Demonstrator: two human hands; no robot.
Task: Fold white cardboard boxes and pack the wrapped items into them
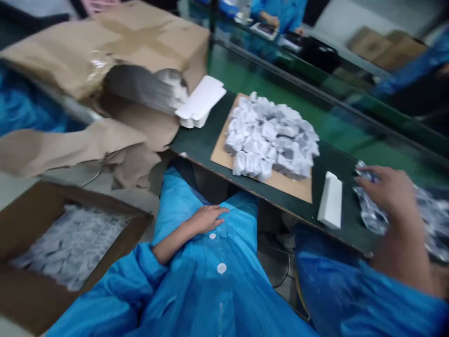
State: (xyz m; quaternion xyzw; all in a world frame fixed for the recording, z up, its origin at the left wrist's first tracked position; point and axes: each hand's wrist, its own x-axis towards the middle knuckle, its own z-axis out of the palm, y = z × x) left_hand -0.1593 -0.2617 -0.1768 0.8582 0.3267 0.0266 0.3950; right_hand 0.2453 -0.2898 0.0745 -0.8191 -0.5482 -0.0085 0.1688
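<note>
My left hand (209, 219) lies flat on my lap, over the blue coat, holding nothing. At the right, my right hand (391, 189) closes its fingertips round the top of a clear plastic-wrapped item (372, 213); motion blur hides the details. More clear plastic-wrapped items (435, 220) sit beyond my wrist. To the left of that hand, a white folded box (330, 201) lies on the dark green table (199, 147). Many small white-wrapped pieces (271, 135) are piled on a brown cardboard sheet (294, 188) in the middle.
Flat white pieces (201, 100) lie beside a large torn carton (140, 37) at the left. An open box (115, 201) below holds wrapped pieces. A blue-clad leg (324, 262) shows at right. Behind the glass partition, a person's hand (270, 19) is near a device.
</note>
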